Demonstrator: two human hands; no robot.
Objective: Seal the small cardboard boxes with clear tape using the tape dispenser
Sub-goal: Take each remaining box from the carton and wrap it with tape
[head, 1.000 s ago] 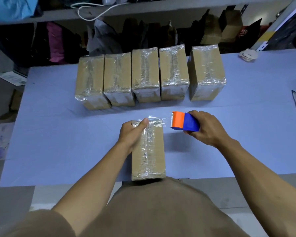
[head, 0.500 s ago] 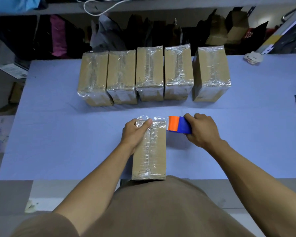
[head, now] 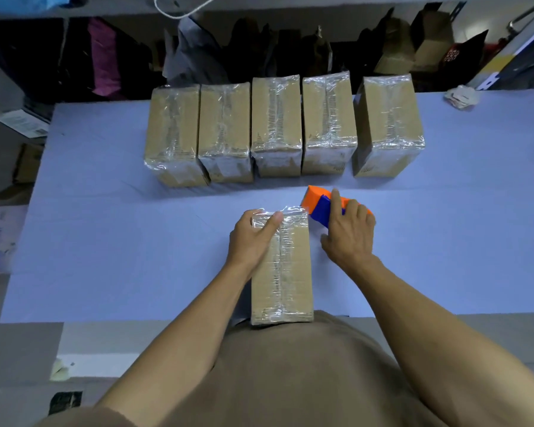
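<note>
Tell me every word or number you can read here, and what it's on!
None can be read.
Near box: dark print under the tape, too blurred.
Row of taped boxes: print marks, too blurred.
White carton beside the table: label too small.
Dark bag behind: red pattern, unreadable.

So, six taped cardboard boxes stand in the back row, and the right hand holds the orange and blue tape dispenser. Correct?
Not quite: the head view shows five taped cardboard boxes in the back row, not six. The right hand does hold the orange and blue tape dispenser.
</note>
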